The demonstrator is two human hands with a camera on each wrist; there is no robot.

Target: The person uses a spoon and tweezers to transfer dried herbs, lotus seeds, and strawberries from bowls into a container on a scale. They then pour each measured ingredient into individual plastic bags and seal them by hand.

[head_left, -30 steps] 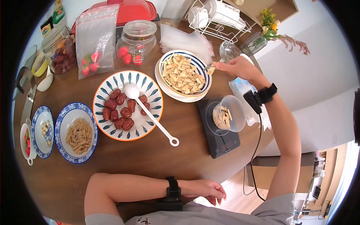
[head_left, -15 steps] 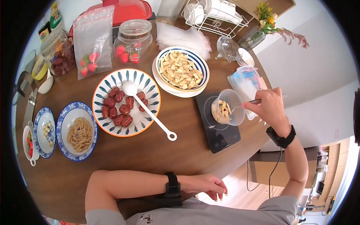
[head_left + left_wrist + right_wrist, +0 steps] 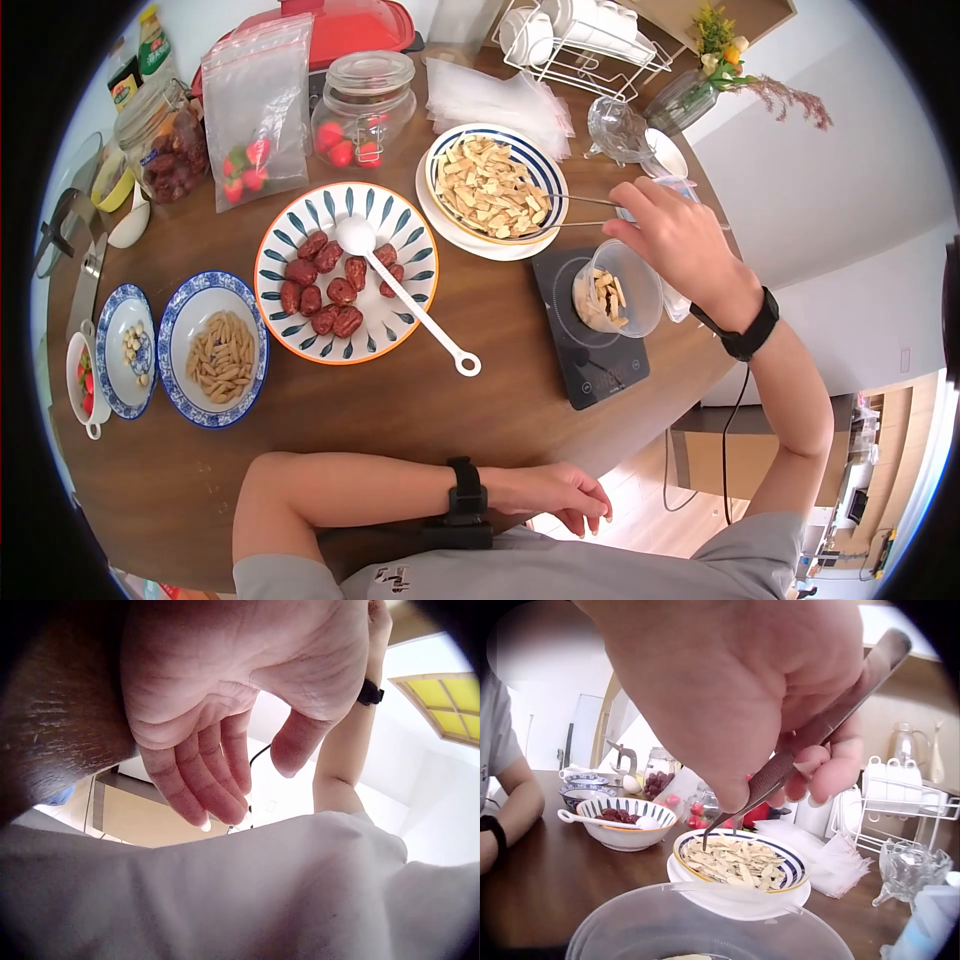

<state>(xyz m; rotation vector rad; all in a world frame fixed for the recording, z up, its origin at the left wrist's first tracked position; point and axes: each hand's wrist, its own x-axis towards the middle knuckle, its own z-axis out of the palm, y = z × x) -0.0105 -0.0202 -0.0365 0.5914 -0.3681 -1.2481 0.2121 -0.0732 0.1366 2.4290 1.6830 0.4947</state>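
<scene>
My right hand pinches metal tweezers, their two tips spread apart over the near right side of the blue-striped bowl of pale dried slices. Nothing shows between the tips. Below the hand, a clear plastic tub holding some slices sits on a black scale; its rim fills the bottom of the right wrist view. My left hand hangs past the table's front edge with loosely curled fingers, holding nothing; the left wrist view shows its palm.
A striped plate of red dates with a white spoon stands left of the scale. Farther left are two blue-patterned bowls. Behind are glass jars, a zip bag, plastic bags, a cup rack and a glass vessel.
My right hand went from the slice bowl to the tub, then back toward the bowl with the tweezers spread. The slices pinched earlier are no longer in the tweezers. My left hand stayed put.
</scene>
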